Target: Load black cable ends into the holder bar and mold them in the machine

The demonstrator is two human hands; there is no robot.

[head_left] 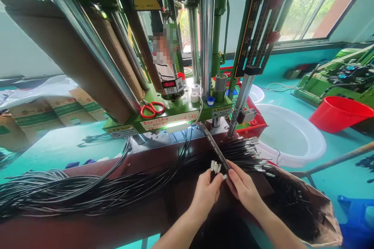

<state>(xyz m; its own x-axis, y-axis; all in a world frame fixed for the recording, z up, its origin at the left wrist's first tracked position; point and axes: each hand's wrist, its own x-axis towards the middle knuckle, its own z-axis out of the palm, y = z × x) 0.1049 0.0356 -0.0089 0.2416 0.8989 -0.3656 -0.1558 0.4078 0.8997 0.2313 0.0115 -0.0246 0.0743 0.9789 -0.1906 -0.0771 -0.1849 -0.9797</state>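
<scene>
My left hand is closed around a small bunch of black cables whose silver metal connector ends stick up above the fingers. My right hand is pinched beside them, its fingertips at the same connector ends and against a dark metal bar that slants down from the machine. A thick bundle of black cables lies across the dark red bench, running from far left to the hands. More cable ends with silver tips fan out just right of the hands.
A green vertical press machine with chrome columns stands right behind the bench, red scissors on its base. A white basin and a red tub sit to the right, a cable-filled bag at lower right, cardboard boxes at left.
</scene>
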